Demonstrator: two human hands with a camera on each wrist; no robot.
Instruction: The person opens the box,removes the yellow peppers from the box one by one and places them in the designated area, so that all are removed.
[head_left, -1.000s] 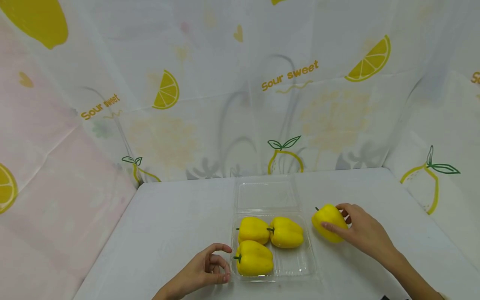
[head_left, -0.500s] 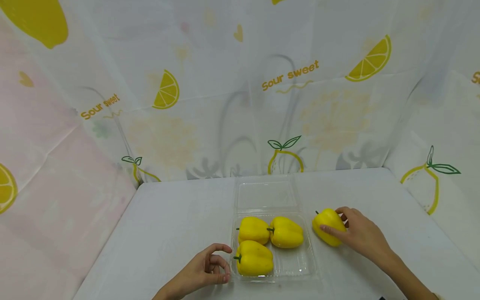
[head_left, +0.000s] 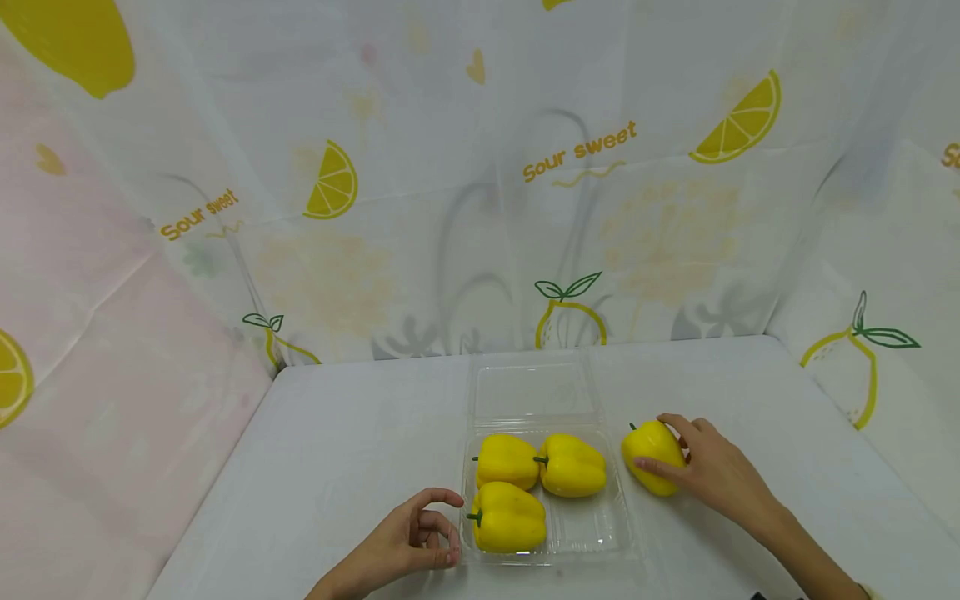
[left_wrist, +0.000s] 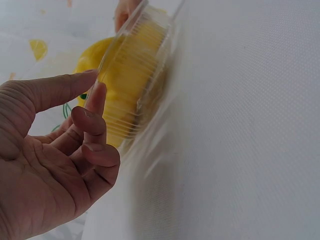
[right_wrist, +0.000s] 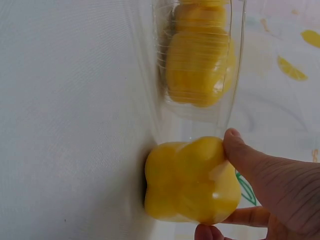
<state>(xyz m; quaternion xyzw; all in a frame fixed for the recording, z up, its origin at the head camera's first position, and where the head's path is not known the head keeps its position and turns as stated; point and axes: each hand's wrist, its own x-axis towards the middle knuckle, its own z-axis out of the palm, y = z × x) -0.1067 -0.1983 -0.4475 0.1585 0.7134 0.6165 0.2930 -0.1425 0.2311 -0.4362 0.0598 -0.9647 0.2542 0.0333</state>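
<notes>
A yellow bell pepper stands on the table to the right of the box, its green stem pointing up and left. My right hand holds it from the right, thumb on the near side and fingers behind; the right wrist view shows its lobed end. Inside the clear plastic clamshell box lie three more yellow bell peppers: one back left, one back right, one front left. At the box's left rim my left hand holds the edge between thumb and curled fingers.
The box's lid lies folded back behind it, flat on the white table. The front right part of the box shows bare plastic. A lemon-printed cloth hangs at the back and sides.
My right hand and its bell pepper have come slightly nearer to the front, and the fingers have shifted on the pepper. The left hand and the box stay where they were.
</notes>
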